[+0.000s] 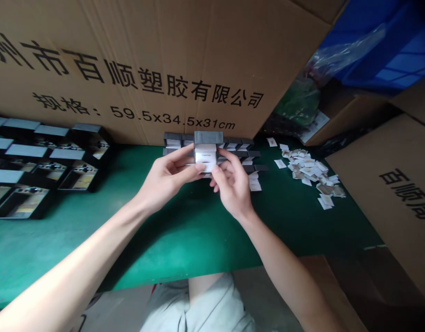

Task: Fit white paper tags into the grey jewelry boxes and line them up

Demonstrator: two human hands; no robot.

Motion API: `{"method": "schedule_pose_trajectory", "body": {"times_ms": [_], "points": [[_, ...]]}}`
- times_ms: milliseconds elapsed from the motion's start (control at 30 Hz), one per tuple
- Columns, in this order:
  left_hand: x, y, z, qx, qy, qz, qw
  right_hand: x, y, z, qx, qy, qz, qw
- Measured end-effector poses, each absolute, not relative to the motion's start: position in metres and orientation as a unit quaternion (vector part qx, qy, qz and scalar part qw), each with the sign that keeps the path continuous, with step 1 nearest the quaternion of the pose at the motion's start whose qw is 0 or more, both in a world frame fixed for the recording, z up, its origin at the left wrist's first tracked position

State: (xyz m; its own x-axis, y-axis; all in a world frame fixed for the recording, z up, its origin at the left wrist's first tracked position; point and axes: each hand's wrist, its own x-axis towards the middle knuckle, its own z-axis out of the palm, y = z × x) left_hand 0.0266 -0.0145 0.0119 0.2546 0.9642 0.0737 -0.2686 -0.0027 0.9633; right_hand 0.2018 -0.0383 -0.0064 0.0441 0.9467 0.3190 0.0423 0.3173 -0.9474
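Between my two hands is a small jewelry box (209, 137) with a dark lid raised and a white lining facing me. My left hand (171, 171) grips its left side, thumb on the white front. On the opposite side my right hand (232, 180) closes round it, thumb at the lower right corner and other fingers curled. Behind and beside my hands stand rows of similar dark boxes (256, 168) with white linings, partly hidden by my hands. To the right lies a loose heap of small white pads (307, 167).
Open black boxes (77, 177) with pale lids stand in rows at the left of the green table (157, 249). A large printed carton (146, 50) forms a wall behind. Another carton (388, 152) borders the right edge, below a blue crate (402, 46) and clear plastic bags.
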Motion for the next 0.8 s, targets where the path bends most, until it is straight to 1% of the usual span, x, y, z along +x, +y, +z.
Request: {"method": "schedule_pose_trajectory", "body": {"times_ms": [167, 367, 800], "points": [[0.0239, -0.0128, 0.0105, 0.507, 0.352, 0.493, 0.613, 0.2020, -0.0402, -0.0053, -0.405, -0.568, 0.434, 0.569], [0.0242, -0.0160, 0.0167, 0.526, 0.355, 0.467, 0.616, 0.2018, -0.0403, -0.0019, -0.418, -0.572, 0.426, 0.563], [0.0254, -0.0140, 0.0164, 0.523, 0.376, 0.483, 0.593, 0.2017, -0.0405, -0.0027, -0.415, -0.555, 0.460, 0.555]]}}
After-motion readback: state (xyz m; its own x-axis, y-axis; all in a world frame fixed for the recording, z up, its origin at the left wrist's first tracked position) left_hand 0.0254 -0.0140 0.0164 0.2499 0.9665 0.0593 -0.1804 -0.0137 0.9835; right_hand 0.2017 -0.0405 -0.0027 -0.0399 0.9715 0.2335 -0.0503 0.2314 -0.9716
